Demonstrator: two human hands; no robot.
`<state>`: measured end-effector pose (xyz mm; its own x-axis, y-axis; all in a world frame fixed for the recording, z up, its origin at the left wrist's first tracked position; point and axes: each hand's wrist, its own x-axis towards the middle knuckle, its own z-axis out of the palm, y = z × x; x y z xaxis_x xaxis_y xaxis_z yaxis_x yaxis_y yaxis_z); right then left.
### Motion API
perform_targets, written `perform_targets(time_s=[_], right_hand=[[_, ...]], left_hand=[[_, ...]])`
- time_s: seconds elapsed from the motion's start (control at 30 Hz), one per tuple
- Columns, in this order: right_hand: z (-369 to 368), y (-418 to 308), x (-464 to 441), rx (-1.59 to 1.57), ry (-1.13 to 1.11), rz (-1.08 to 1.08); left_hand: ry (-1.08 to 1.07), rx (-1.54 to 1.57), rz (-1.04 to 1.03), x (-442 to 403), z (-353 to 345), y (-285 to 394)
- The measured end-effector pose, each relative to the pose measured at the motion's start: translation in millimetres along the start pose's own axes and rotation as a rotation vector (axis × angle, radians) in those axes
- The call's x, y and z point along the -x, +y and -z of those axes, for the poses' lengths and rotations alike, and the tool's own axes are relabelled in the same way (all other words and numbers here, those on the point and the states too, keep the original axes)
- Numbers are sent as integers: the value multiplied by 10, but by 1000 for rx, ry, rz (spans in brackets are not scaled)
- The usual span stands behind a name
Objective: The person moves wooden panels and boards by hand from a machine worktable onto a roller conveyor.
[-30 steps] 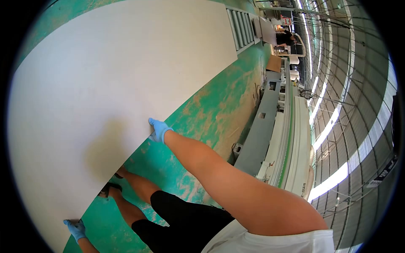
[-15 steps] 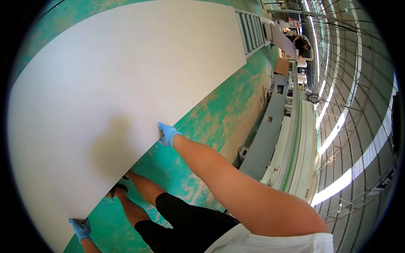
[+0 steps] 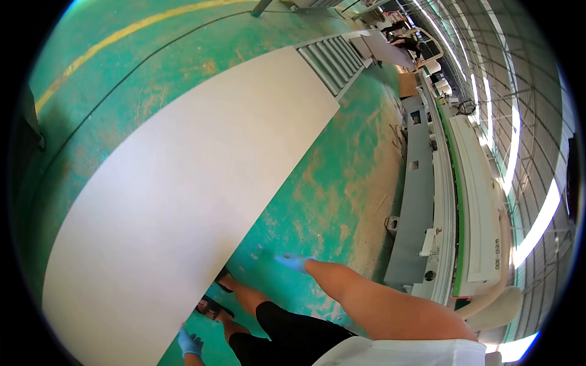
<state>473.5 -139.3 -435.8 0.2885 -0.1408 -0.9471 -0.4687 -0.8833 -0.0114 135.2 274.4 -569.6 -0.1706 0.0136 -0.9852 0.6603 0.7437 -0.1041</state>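
A large white board [image 3: 183,171] lies flat in front of me, its far end meeting a roller conveyor [image 3: 332,61]. Both my hands wear blue gloves. My right hand [image 3: 294,263] is off the board, over the green floor to the right of its edge. Its fingers are stretched out and hold nothing, slightly blurred. My left hand [image 3: 190,343] is at the near edge of the board with its fingers apart; whether a fingertip touches the edge I cannot tell. My sandalled feet [image 3: 210,307] are beside and partly under the same edge.
A long grey and white machine [image 3: 482,207] runs along the right, marked "WEG-300". Another person [image 3: 408,44] is at the far end by a tilted panel [image 3: 387,50]. A brown cardboard piece [image 3: 408,85] stands near the machine. A yellow line [image 3: 122,33] crosses the green floor.
My right hand has let go of the board edge and moved away from it. My left hand's grip on the edge has loosened. The view has shifted, showing more floor beyond the board.
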Motion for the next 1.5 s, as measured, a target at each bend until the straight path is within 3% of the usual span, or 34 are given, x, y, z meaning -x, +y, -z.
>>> perform_targets(time_s=[0.03, 0.17, 0.2, 0.23, 0.33, 0.43, 0.53, 0.63, 0.77, 0.87, 0.9, 0.97, 1.0, 1.03, 1.1, 1.13, 1.17, 1.23, 1.27, 1.33, 1.37, 1.43, 1.5], right_hand=[[-39, 419, 103, 15, -66, 24], [-531, 1564, 1502, -201, 234, -97], [-781, 2089, 1440, -238, 269, -84], [-945, 2428, 1487, -234, 161, -131], [-1307, 2559, 2350, -623, 16, -228], [-1653, 2792, 2762, -843, 51, -126], [-1977, 3055, 2982, -1109, 121, -45], [-2385, 3585, 2880, -1291, 228, 11], [-2753, 4472, 3143, -1323, 277, 58], [-2817, 5265, 3456, -1193, 658, 187], [-2900, 5636, 3582, -1131, 755, 202], [-2932, 6151, 3988, -1225, 1113, 272], [-2932, 6489, 4198, -1341, 1103, 230], [-2951, 6757, 4332, -1269, 1369, 159], [-2883, 7188, 5099, -1212, 1567, 80], [-2949, 7526, 5197, -1118, 1741, 73], [-3068, 7931, 5252, -1012, 1909, 66], [-3364, 8427, 5577, -866, 2016, -210], [-3532, 8548, 5723, -878, 2014, -209], [-3852, 8697, 6043, -652, 1702, -750], [-4005, 8728, 6181, -655, 1702, -747], [-4317, 8719, 6354, -669, 1050, -915], [-4607, 8747, 6377, -622, 1119, -861]], left_hand=[[-5, -200, -88, 217, -192, 22], [-249, -256, -359, 872, -624, 81], [-294, -295, -406, 1086, -689, 154], [-341, -336, -450, 1265, -725, 268], [-325, -510, -632, 1610, -599, 450], [-209, -466, -666, 1712, -337, 523], [-209, -787, -672, 1775, 93, 662], [-85, -827, -706, 2176, 161, 477], [-156, -881, -807, 2551, 44, -364], [-153, -859, -851, 2495, -241, -1157], [-301, -921, -722, 2292, -241, -1416], [-273, -1192, -688, 2381, -395, -2134], [-243, -1240, -629, 2641, -498, -2570], [-142, -1203, -745, 2783, -620, -2965], [-280, -1431, -862, 3052, -742, -3486], [-317, -1393, -794, 3163, -809, -3677], [-375, -1410, -873, 3006, -877, -3760], [-429, -1422, -888, 3286, -996, -4004], [-456, -1446, -930, 3392, -1043, -4088], [-481, -1471, -970, 3386, -975, -4125], [-465, -1478, -936, 3332, -979, -4061], [-449, -1483, -907, 3319, -825, -4004], [-420, -1436, -898, 3308, -616, -3955]])
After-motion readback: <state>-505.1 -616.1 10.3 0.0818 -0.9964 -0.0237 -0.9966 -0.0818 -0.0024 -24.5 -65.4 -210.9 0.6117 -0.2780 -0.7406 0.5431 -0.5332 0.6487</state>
